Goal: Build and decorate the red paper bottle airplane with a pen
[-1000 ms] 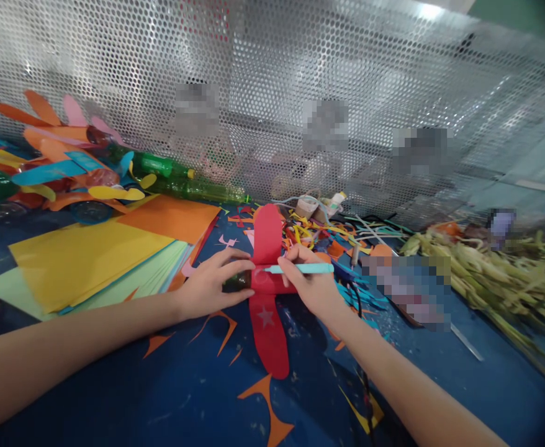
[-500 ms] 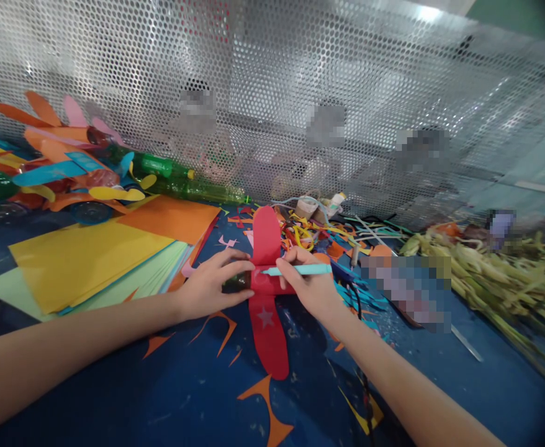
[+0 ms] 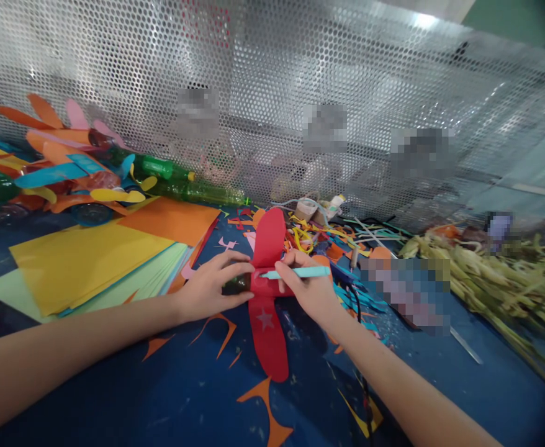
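Note:
A dark green bottle (image 3: 238, 284) lies across the middle, wrapped in red paper with two long red wings (image 3: 269, 341) pointing away from and toward me. A pale star shows on the near wing. My left hand (image 3: 214, 282) is closed round the bottle's left part, fingertips at the edge of the red wrap. My right hand (image 3: 307, 285) pinches a light turquoise marker (image 3: 303, 272), its tip at the red wrap between the wings. The mark under the tip is too small to make out.
Yellow paper sheets (image 3: 86, 261) lie left, below bottle planes with paper wings (image 3: 53, 174). Coloured scraps (image 3: 305, 239) spread behind the red plane. Dry husks (image 3: 496, 279) are at the right. Orange offcuts (image 3: 267, 410) lie near me. A perforated metal screen (image 3: 272, 81) stands behind.
The far red wing has tilted slightly to the right. The marker tip has shifted a little left and down, and my left hand keeps its hold.

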The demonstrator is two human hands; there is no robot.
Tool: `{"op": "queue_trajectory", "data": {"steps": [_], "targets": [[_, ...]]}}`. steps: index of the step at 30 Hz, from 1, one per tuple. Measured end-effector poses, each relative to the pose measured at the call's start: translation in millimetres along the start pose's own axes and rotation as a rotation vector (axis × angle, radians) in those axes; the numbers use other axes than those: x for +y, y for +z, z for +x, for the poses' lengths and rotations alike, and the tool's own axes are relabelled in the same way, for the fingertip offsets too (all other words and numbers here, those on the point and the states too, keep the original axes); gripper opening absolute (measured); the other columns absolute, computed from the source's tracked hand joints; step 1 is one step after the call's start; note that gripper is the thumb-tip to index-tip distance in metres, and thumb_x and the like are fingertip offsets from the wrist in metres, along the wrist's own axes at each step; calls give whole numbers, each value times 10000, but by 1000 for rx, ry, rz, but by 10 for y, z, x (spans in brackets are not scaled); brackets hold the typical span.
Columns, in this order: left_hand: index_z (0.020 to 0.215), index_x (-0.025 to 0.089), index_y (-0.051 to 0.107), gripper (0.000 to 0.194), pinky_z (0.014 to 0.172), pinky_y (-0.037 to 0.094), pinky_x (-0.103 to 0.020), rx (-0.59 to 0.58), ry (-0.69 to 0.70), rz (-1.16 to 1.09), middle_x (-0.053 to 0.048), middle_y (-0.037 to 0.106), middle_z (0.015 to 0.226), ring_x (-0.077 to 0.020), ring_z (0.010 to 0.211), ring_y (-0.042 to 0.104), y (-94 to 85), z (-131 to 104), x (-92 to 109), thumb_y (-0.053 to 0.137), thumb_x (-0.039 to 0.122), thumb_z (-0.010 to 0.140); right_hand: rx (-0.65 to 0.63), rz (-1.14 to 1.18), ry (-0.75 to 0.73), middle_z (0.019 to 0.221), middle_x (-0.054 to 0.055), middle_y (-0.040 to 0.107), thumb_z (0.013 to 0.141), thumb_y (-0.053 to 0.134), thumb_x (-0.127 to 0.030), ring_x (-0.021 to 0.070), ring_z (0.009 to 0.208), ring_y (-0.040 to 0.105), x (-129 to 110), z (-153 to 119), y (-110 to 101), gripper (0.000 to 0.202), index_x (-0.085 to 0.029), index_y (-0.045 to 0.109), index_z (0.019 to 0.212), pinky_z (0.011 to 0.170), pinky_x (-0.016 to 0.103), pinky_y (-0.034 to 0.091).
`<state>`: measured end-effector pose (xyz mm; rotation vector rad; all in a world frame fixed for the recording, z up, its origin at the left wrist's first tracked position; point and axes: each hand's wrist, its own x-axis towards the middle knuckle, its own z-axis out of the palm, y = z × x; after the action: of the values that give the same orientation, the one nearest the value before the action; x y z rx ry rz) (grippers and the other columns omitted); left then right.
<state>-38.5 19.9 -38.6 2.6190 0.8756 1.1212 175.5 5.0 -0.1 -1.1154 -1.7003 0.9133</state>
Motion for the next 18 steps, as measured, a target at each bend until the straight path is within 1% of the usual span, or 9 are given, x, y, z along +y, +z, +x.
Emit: {"op": "queue_trajectory", "data": {"steps": [6, 10, 13, 15, 18], "targets": [[1147, 233, 541, 339, 898, 502, -401, -13, -6, -13, -90, 537, 1181, -217, 1089, 553, -2, 1, -1, 634, 309, 830, -13, 11, -3, 509, -50, 544, 865, 534, -359, 125, 480, 499, 12, -5, -4, 232, -226, 449, 696, 519, 248, 379], [1148, 243, 542, 338, 893, 505, -412, -14, -15, -11, -88, 541, 1174, -224, 1084, 555, -2, 3, 2, 633, 304, 828, 22, -30, -30, 506, -52, 535, 867, 531, -371, 130, 493, 502, 27, 0, -12, 244, -228, 446, 687, 539, 255, 385], [1145, 246, 544, 332, 896, 503, -414, -8, -2, -15, -85, 540, 1170, -223, 1086, 552, -4, 5, 3, 628, 301, 829, 6, -18, -22, 512, -49, 539, 865, 531, -386, 130, 489, 496, 28, -2, -12, 252, -228, 449, 687, 524, 254, 374], [1147, 245, 544, 331, 903, 499, -409, -7, 2, -17, -86, 539, 1173, -220, 1095, 546, -6, 4, 3, 626, 301, 831, -6, -11, -8, 508, -49, 540, 865, 531, -378, 129, 483, 493, 20, -6, -9, 252, -227, 450, 682, 519, 252, 369], [1148, 232, 546, 335, 909, 496, -395, -13, -1, -18, -93, 536, 1183, -217, 1102, 544, -7, 3, 3, 628, 313, 833, 22, -29, -17, 498, -52, 535, 869, 528, -356, 125, 478, 489, 1, -11, -4, 253, -226, 444, 669, 529, 252, 372]]}}
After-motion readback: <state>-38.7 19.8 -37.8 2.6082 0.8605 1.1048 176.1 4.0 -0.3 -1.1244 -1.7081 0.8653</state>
